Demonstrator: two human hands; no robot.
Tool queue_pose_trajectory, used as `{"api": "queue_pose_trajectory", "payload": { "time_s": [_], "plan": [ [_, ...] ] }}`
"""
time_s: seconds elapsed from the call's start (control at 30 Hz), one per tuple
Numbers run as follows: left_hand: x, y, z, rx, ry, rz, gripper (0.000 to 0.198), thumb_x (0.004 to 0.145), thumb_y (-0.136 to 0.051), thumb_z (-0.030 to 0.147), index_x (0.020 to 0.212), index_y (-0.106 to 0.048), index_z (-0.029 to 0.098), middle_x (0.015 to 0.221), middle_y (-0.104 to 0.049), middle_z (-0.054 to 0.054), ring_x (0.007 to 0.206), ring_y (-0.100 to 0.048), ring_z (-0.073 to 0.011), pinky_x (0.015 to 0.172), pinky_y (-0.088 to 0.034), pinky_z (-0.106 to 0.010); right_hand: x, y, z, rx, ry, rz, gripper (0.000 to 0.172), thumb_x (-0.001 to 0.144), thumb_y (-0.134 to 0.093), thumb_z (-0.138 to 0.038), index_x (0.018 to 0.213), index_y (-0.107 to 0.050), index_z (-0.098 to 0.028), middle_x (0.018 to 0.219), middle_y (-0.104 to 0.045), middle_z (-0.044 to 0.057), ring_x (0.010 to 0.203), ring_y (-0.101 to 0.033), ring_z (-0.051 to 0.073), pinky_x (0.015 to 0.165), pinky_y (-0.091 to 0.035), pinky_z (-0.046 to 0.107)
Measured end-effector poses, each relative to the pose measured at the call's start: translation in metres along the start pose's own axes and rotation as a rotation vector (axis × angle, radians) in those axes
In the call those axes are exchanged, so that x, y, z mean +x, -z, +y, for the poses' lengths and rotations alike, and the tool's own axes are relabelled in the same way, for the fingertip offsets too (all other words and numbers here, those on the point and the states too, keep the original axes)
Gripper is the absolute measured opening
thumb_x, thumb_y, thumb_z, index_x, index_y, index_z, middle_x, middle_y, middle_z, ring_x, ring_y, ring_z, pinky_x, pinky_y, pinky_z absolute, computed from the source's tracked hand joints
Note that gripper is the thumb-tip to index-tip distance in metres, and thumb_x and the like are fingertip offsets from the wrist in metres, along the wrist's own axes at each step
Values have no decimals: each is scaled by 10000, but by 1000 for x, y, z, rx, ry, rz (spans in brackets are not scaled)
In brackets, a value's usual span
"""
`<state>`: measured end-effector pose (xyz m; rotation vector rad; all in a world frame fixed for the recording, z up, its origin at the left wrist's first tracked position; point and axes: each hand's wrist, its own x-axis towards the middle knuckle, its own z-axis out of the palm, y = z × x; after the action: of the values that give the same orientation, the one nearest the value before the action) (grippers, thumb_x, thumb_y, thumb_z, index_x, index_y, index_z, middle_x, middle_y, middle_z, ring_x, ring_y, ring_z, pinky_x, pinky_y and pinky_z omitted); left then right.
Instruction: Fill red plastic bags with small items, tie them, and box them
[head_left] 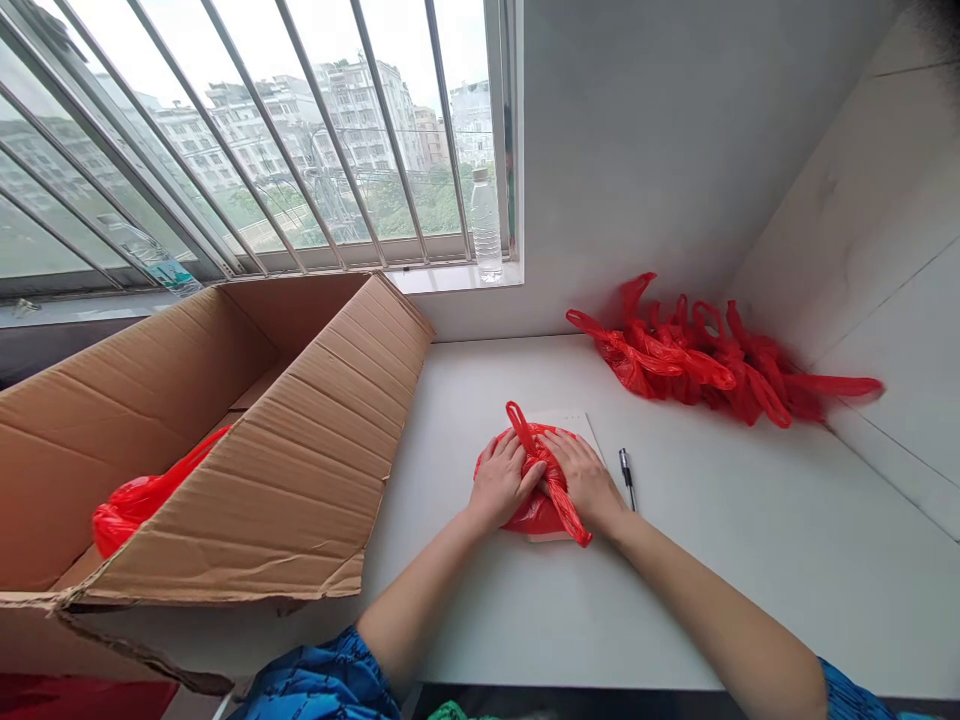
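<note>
A red plastic bag (532, 518) with a knotted top lies on the white table (480, 620). One handle loop sticks up at its far side and another end points toward me. My left hand (501, 480) rests on the bag's left part, fingers stretched out, thumb near the knot. Across from it, my right hand (586, 478) lies flat on the right part with its fingers extended. What the bag contains is hidden. Partly under the bag is a white pad or sheet of paper (587, 428). A black pen (628, 480) lies just right of my right hand.
On the left stands an open cardboard box (300, 450) with a red bag (146, 505) inside. A pile of red tied bags (697, 360) sits at the back right against the wall. A clear bottle (486, 228) stands on the sill by the barred window.
</note>
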<state>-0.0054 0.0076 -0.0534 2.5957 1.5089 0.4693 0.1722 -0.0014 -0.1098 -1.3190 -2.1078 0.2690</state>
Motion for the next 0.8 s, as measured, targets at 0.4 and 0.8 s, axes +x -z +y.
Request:
{"api": "queue_pose_trajectory", "payload": {
  "time_s": [0.4,0.8],
  "plan": [
    [-10,34,4,-331,-53,40,372,1009,-393,413,1289,-594,272,1410,-558,-65,1296,-523,-244,1111,-419,-422,4,47,-7,253,104,98,491,897,-615,-454,1331,-566,-230,1278,-649,103,1197,-587,278,1030,-475,470],
    [-43,120,64,-146,-114,-91,262,928,-562,459,859,-604,209,785,-611,-6,663,-556,-137,578,-404,-246,-22,107,-82,974,35,66,164,883,-671,-380,945,-722,-237,966,-737,56,905,-698,223,817,-581,357]
  ]
}}
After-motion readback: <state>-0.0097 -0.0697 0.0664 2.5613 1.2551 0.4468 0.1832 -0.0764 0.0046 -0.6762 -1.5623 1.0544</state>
